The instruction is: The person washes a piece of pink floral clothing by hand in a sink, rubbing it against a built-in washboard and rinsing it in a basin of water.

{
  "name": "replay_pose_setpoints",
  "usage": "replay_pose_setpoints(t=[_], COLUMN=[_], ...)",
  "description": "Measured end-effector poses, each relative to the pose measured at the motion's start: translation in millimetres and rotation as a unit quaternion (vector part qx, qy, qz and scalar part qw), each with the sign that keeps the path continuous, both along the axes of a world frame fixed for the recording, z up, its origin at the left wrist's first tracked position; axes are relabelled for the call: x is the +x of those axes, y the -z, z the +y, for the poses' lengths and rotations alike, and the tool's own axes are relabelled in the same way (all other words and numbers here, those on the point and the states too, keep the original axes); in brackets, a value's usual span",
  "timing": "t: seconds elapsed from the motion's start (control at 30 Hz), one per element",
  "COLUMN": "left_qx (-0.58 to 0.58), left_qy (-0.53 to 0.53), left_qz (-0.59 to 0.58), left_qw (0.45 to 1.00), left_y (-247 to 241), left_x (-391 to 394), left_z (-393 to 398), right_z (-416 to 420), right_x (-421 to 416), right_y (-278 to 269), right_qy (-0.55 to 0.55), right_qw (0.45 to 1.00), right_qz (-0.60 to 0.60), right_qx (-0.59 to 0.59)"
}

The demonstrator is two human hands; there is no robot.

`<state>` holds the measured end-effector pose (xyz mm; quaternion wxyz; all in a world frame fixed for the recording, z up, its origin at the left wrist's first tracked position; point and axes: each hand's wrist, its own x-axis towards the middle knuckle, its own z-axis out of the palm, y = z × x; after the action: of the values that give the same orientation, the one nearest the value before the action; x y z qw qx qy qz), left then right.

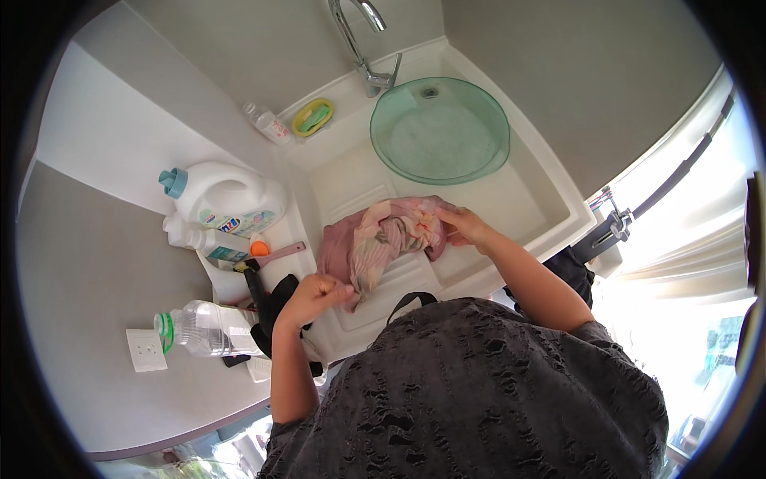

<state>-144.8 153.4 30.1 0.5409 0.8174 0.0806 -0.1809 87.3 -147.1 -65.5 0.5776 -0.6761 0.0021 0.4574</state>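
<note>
A wet-looking pink garment or cloth [389,230] with a floral print lies bunched across the ribbed washboard slope [413,278] of a white laundry sink [532,179]. My left hand [314,296] is curled on its near left end, the thumb over the fabric. At the far right end, my right hand [465,227] grips the cloth between thumb and fingers. Beyond the cloth, a translucent green basin [440,170] holds cloudy, sudsy water.
A chrome faucet [377,78] rises behind the basin. On the left ledge stand a soap dish [299,129], a small bottle [267,123], a white detergent jug [230,194], a pink-handled brush [281,254], black cloth [281,299] and a clear plastic bottle [209,329].
</note>
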Motion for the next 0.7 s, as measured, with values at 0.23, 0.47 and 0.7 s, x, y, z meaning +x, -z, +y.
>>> replay_pose_setpoints(t=[0.23, 0.47, 0.7], left_qx=[0.137, 0.104, -0.023], left_qy=[0.089, -0.344, -0.481], left_qz=[-0.013, -0.195, -0.311], left_qw=[0.986, 0.913, 0.819], left_y=[-27.4, -11.6, -30.7], left_x=[-16.2, -24.0, -0.3], left_z=[-10.3, 3.2, 58.6], right_z=[8.0, 3.3, -39.3], right_x=[10.6, 22.9, 46.3], right_y=[18.8, -22.8, -193.6], right_qy=[0.071, 0.055, 0.027], right_qw=[0.991, 0.987, 0.915], right_qz=[0.009, -0.095, -0.295], right_qx=[0.111, 0.116, 0.273])
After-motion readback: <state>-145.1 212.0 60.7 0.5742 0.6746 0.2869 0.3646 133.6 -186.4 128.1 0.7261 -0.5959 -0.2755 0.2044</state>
